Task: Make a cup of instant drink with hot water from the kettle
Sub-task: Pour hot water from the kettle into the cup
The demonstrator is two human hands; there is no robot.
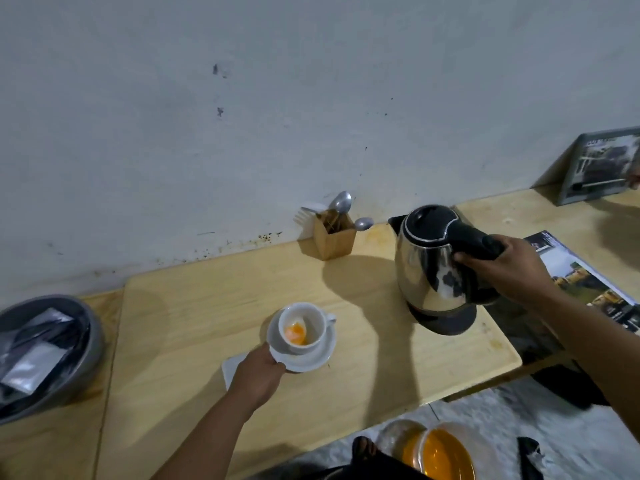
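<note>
A steel kettle with a black lid stands on its black base at the right of the wooden table. My right hand is closed around the kettle's black handle. A white cup holding orange powder sits tilted on a white saucer near the table's middle. My left hand grips the saucer's near-left edge.
A wooden holder with spoons stands by the wall. A grey bowl with dark sachets sits at the left. Magazines lie at the right. A white napkin lies under my left hand. Below the table edge is an orange-filled tub.
</note>
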